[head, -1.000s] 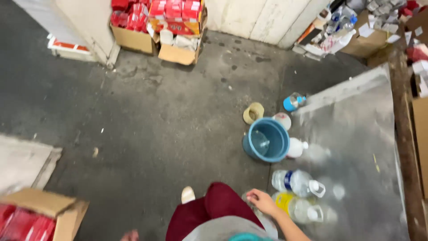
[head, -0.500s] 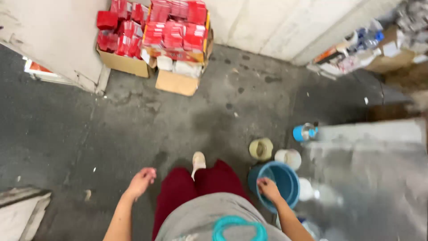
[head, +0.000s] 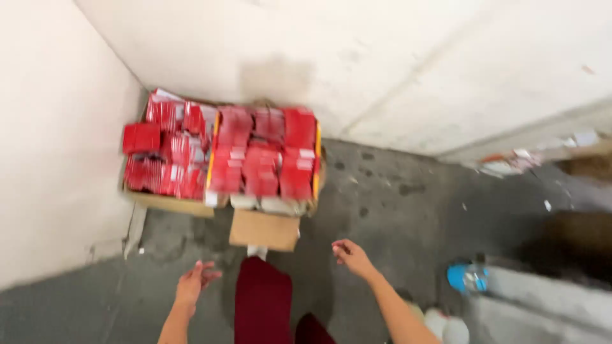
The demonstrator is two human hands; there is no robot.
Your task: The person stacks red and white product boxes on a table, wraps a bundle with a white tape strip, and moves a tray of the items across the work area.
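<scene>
While you look down at the corner of the room, the picture is blurred, so fine detail is lost.
Left hand: your left hand (head: 194, 282) hangs free over the grey floor (head: 395, 216), fingers loosely spread, holding nothing.
Right hand: your right hand (head: 350, 256) is out in front of you, fingers slightly curled and apart, empty as well.
Nearest thing: the cardboard boxes (head: 264, 229) sit against the wall just ahead of both hands, and neither hand touches them.
Box contents: red packets (head: 261, 156) stand packed in rows and fill the boxes to the top.
Your leg: a dark red trouser leg (head: 262, 306) shows between your two arms.
To your right: a blue-capped bottle (head: 467, 278) lies on the floor, well apart from your right hand.
Far right: loose litter (head: 510, 162) lies along the wall's foot.
</scene>
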